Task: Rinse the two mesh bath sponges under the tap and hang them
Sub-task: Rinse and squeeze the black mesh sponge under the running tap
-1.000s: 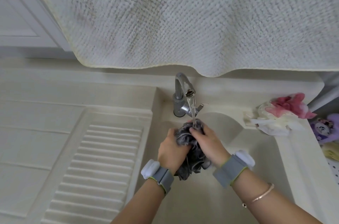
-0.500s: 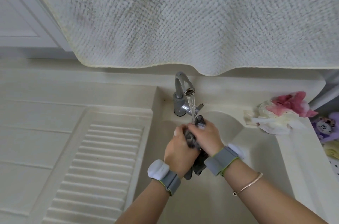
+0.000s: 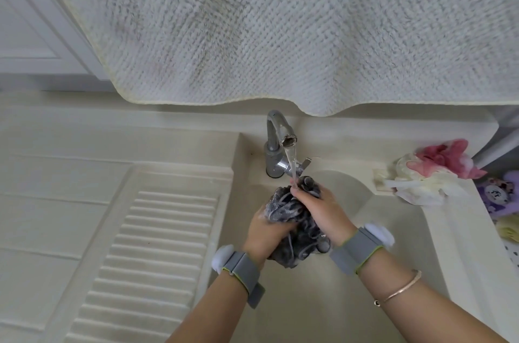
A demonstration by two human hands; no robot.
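Grey sponge (image 3: pixel 295 227) sits over the sink (image 3: pixel 438 233), under the tap (image 3: pixel 276 134) stream, long axis 12-to-6. Our left hand (image 3: pixel 266 233) clamps it from 8 o'clock, right hand (image 3: pixel 323 208) pinches its top. Pink sponge (image 3: pixel 438 171) waits at 2 o'clock, nearer our right.

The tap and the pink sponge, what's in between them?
Nothing sits there. In the head view, between the tap and the pink sponge there is only bare sink ledge. The running water falls nearer, onto the grey sponge.

head cam | worn on head | faces forward-down | close over sink (image 3: pixel 407 244) and tap (image 3: pixel 276 143)
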